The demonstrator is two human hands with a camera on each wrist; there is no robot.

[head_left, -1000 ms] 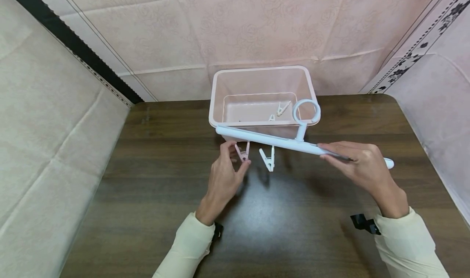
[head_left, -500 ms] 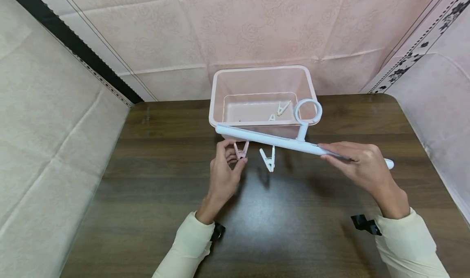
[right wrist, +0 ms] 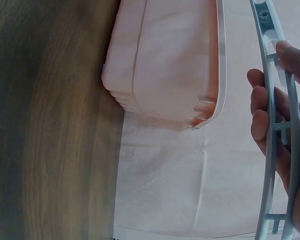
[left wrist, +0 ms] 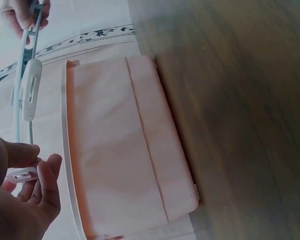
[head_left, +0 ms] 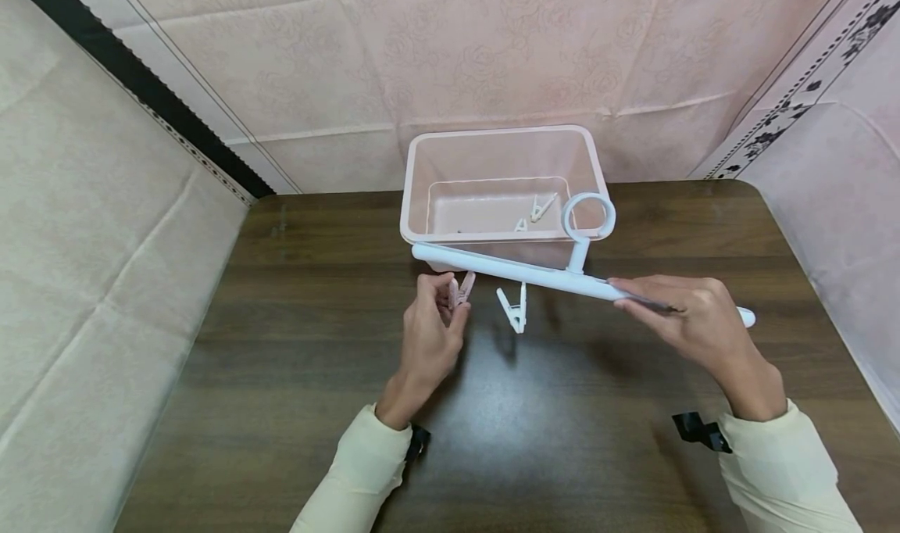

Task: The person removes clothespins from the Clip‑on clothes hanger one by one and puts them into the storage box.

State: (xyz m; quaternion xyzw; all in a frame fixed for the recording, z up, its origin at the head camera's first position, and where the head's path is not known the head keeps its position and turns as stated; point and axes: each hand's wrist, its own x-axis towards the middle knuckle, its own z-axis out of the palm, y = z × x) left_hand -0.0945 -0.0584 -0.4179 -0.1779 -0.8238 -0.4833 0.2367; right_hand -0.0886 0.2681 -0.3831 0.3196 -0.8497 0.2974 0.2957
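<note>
My left hand (head_left: 429,341) pinches a pink clothespin (head_left: 462,291) between thumb and fingers, just below the left end of a pale blue clothes hanger (head_left: 520,272). In the left wrist view the pink clothespin (left wrist: 23,175) is partly covered by fingers. A ring-shaped hook rises from the hanger's bar. My right hand (head_left: 685,310) grips the hanger near its right end; the right wrist view shows its ribbed underside. From the bar hangs a white clothespin (head_left: 516,313), to the right of the pink one. Whether the pink clothespin touches the hanger I cannot tell.
Behind the hanger stands a pale pink plastic bin (head_left: 499,130) at the table's back edge. Small white clothespins (head_left: 540,208) lie inside it. The dark wooden table (head_left: 281,408) extends in front; patterned cloth (head_left: 492,48) hangs behind.
The pink clothespin has turned in my left fingers, and that hand has shifted slightly left. The hanger has dipped a little at its bar; my right hand keeps its hold.
</note>
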